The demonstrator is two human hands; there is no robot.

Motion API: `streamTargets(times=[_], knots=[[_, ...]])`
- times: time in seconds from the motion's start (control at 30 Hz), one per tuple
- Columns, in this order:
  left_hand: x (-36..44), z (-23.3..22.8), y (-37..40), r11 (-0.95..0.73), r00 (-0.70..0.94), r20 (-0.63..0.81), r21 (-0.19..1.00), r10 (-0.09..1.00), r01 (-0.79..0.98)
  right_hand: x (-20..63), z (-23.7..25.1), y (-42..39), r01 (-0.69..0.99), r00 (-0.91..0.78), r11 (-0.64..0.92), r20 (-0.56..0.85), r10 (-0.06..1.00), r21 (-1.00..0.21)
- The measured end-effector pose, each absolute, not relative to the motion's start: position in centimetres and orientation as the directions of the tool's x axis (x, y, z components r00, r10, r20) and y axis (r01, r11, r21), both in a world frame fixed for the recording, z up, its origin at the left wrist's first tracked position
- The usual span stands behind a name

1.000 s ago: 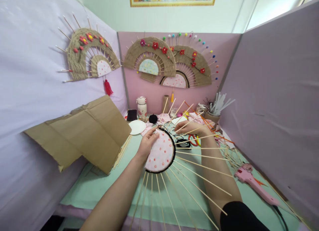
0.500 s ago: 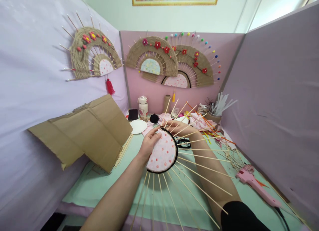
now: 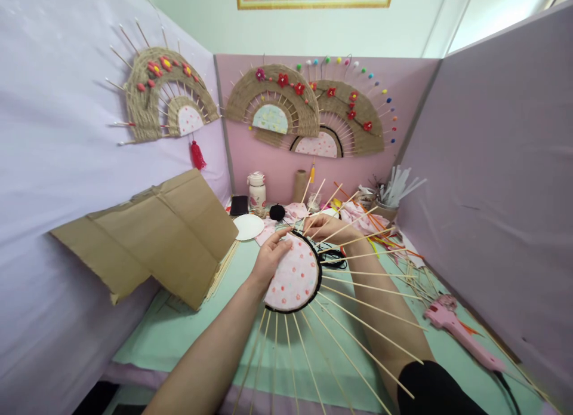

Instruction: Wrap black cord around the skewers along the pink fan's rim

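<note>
A half-round fan base covered in pink floral cloth is tilted up in my left hand, thumb on the cloth face and fingers at its upper edge. Thin wooden sticks spread out from its curved side. Black yarn runs along that curve, and loose loops of black yarn hang beside my right forearm. Behind the upper sticks, my right hand is closed in a pinch near the top of the curve, on what looks like the yarn; the sticks partly cover its fingertips.
Bent cardboard stands at the left, near a white disc. A pink glue gun lies at the right by loose sticks. A bottle and black yarn ball stand behind. Finished fans hang on the partitions.
My right hand has moved slightly right, away from the base's upper edge. The fan base and its sticks have shifted a little right, and the loose yarn loops have changed shape.
</note>
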State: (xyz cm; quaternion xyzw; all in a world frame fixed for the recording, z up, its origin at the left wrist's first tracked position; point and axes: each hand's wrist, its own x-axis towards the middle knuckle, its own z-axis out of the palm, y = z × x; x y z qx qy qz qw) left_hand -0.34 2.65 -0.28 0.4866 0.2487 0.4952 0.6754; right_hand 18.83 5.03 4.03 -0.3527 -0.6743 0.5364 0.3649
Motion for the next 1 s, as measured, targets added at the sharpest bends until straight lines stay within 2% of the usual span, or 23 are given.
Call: streamTargets(times=[0.17,0.47,0.7,0.87,1.0], knots=[[-0.41,-0.54,2.85,0.031,0.367,0.137,0.909,0.920,-0.416,18.54,4.44,4.82,0.097,-0.488,0.167,0.099,0.867,-0.981],[-0.49,0.30,2.11,-0.031,0.403,0.213,0.910,0.890,-0.412,18.80,4.27,4.81,0.089,-0.477,0.148,0.088,0.875,-0.985],[-0.47,0.15,2.17,-0.042,0.387,0.210,0.916,0.898,-0.400,19.09,3.96,5.10,0.128,-0.476,0.166,0.086,0.875,-0.978],[-0.47,-0.21,2.51,-0.063,0.315,0.210,0.906,0.925,-0.418,19.23,3.95,5.18,0.174,-0.489,0.167,0.062,0.870,-0.970],[-0.51,-0.25,2.72,-0.009,0.303,0.159,0.897,0.940,-0.442,19.37,3.97,5.11,0.175,-0.478,0.203,0.097,0.873,-0.963]])
